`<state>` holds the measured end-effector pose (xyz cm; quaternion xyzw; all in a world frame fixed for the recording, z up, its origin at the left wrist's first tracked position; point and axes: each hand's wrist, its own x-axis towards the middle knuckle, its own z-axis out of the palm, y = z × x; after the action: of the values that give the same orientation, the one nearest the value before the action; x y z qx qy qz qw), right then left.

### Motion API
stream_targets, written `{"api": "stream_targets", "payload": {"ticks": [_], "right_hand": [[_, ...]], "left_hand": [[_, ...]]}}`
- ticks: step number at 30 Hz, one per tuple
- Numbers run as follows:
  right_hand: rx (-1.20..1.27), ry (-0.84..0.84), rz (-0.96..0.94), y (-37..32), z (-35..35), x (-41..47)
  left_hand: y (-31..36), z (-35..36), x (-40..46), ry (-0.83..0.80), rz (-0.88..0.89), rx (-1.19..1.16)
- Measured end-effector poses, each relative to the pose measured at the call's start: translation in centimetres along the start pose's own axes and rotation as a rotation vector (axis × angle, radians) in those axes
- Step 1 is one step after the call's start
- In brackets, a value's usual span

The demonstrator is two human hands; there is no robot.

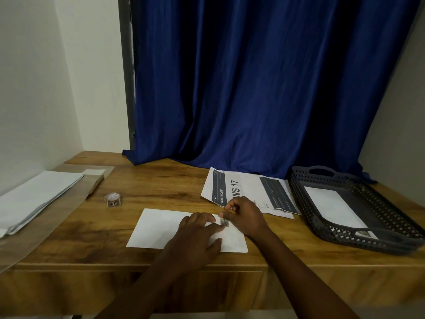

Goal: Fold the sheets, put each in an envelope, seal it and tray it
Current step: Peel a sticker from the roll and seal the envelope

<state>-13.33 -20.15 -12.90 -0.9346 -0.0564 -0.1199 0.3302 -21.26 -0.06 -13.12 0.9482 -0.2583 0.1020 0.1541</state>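
I am sealing: left hand (195, 229) flat on the envelope (161, 229), right hand (243, 215) pinching a sticker (224, 221); traying it comes next.

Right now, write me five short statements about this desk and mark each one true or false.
1. The left hand lies flat on the white envelope. True.
2. The grey tray holds nothing. False: a white envelope already lies in it.
3. The right hand pinches a small sticker at the envelope's flap. True.
4. The printed sheets lie to the left of the envelope being sealed. False: they lie behind it to the right, next to the tray.
5. The sticker roll sits inside the tray. False: it stands on the wooden desk, left of the envelope.
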Motion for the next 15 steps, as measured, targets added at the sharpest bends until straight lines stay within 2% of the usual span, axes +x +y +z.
{"api": "stream_targets", "payload": {"ticks": [4, 9, 15], "right_hand": [[0.040, 0.003, -0.023, -0.1, -0.6, -0.5], [-0.065, -0.061, -0.088, 0.4, -1.2, -1.7], [0.022, -0.121, -0.105, 0.9, -2.7, -3.8]], "left_hand": [[0.3, -0.2, -0.2, 0.016, -0.010, -0.026], [0.4, -0.3, -0.1, 0.020, -0.018, -0.021], [0.6, -0.4, -0.2, 0.051, -0.010, -0.015]]}}
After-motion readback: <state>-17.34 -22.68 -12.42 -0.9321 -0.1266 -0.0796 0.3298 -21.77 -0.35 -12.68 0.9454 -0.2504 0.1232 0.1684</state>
